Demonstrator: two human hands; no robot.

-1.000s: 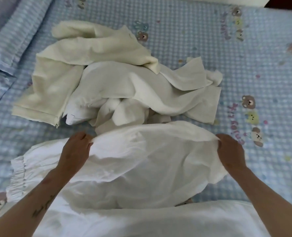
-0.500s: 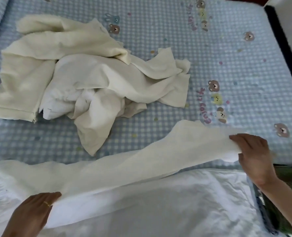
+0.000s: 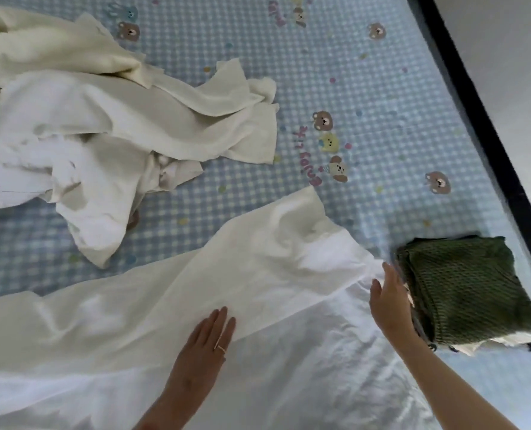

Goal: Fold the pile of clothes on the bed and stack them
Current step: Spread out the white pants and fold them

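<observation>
A long white garment [image 3: 227, 290] lies spread across the near part of the bed. My left hand [image 3: 200, 358] rests flat on its lower edge with fingers straight; a ring shows on one finger. My right hand [image 3: 388, 302] is open at the garment's right end, fingers straight, touching the cloth beside the stack. A pile of unfolded cream and white clothes [image 3: 109, 119] lies crumpled at the upper left. A stack of folded clothes [image 3: 462, 290] with a dark green knit on top sits at the right.
The bed [image 3: 366, 88] has a blue checked sheet with bear prints. Its dark right edge [image 3: 481, 125] runs diagonally, with pale floor beyond. Open sheet lies between the pile and the stack.
The garment has been laid down flat. My right hand let go of its end and opened. My left hand moved right onto the cloth. The view shifted right, showing the green stack.
</observation>
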